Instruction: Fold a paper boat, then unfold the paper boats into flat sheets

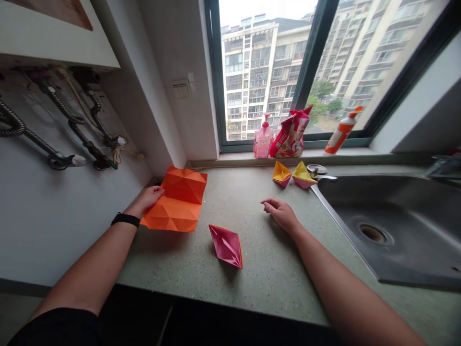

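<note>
At the left of the counter, my left hand [149,199] grips the left edge of a sheet of orange paper [182,199] between thumb and fingers. The sheet is unfolded, crossed by many creases, and partly raised off the counter. A pink folded paper boat [227,246] with an orange edge sits in the middle, nearer to me. My right hand [282,215] is at the counter to the boat's right, its fingers curled together and nothing visible in them. Beyond it stand an orange-and-pink paper boat [282,174] and a yellow-and-pink paper boat [304,175], side by side.
A steel sink [406,230] is set into the counter [194,281] on the right, with a drain strainer [317,169] by its corner. Along the windowsill stand a pink pump bottle [263,141], a red bag [292,134] and an orange-and-white bottle [340,134]. Pipes [77,127] line the left wall.
</note>
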`<state>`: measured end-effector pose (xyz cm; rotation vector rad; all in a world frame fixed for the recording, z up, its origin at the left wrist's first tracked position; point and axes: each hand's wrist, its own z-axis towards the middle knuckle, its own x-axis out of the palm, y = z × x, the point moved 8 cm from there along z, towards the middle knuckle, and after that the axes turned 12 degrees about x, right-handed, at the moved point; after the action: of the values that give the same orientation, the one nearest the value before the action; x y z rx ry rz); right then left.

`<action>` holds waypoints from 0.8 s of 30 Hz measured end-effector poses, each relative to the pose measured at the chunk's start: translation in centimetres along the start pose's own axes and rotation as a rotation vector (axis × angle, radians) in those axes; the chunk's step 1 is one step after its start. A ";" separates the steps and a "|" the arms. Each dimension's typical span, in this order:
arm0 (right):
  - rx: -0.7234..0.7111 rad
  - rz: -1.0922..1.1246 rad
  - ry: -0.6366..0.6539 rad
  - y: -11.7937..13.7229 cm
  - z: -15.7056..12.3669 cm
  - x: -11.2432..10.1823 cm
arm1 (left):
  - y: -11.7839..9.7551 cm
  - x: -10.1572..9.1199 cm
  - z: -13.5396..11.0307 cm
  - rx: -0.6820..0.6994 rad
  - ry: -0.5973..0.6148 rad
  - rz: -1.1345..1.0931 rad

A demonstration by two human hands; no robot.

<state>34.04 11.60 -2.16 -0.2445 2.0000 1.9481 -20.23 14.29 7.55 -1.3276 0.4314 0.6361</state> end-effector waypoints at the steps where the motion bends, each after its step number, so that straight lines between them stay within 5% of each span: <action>1: -0.002 -0.014 0.007 0.0 0.0 0.1 | 0.9 0.2 -0.2 -0.009 0.014 0.053; 9: 0.028 0.041 0.044 -0.3 0.1 -0.2 | 4.6 -0.9 0.7 -0.037 0.000 0.473; 15: 0.036 0.030 0.050 -0.6 0.3 -0.3 | 4.2 -0.5 -0.1 0.026 0.034 0.637; 19: 0.038 0.031 0.049 -0.6 0.2 -0.3 | 1.3 2.2 -2.1 0.199 0.061 0.689; 24: 0.030 0.021 0.062 -0.7 0.2 -0.2 | -1.7 8.1 -7.4 0.504 0.345 0.568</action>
<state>34.51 11.72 -2.72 -0.2807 2.0775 1.9444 -12.54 8.33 2.23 -0.8199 1.1955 0.7000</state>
